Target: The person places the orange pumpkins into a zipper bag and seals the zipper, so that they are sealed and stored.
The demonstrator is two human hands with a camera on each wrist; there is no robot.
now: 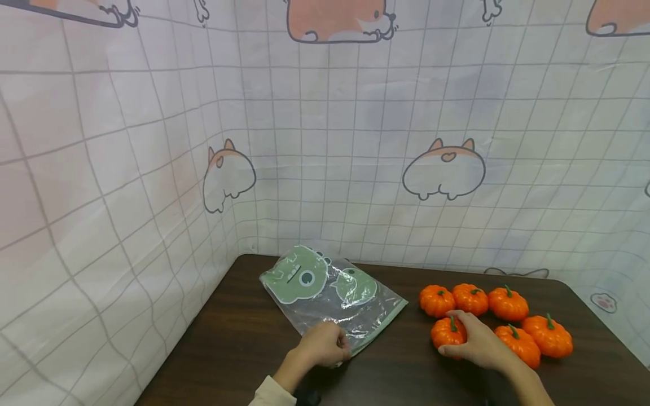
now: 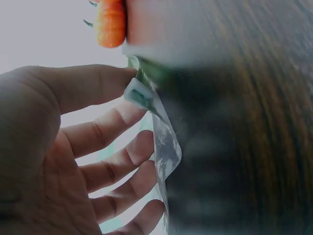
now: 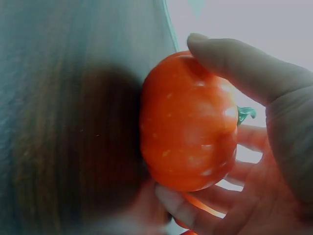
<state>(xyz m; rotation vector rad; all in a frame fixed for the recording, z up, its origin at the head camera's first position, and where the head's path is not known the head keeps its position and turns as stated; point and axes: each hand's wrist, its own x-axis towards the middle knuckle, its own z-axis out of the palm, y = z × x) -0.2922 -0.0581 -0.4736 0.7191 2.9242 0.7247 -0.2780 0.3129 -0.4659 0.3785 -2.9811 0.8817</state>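
A clear plastic bag (image 1: pixel 325 310) with green cartoon prints lies flat on the dark wooden table. At its near corner my left hand (image 1: pixel 325 344) pinches the green-trimmed edge (image 2: pixel 142 93) between thumb and forefinger; the other fingers lie along the plastic. To the right, my right hand (image 1: pixel 481 341) holds a small orange pumpkin (image 1: pixel 447 332) with a green stem. In the right wrist view the thumb is on one side of this pumpkin (image 3: pixel 190 127) and the fingers curl round the other, with its base right at the tabletop.
Several more small pumpkins sit close around the right hand: a row at the back, with one at its middle (image 1: pixel 470 299), and a pair (image 1: pixel 547 336) to the right. A patterned cloth (image 1: pixel 355 141) hangs behind the table and along its left side. A thin dark cord (image 1: pixel 518 273) lies at the back edge.
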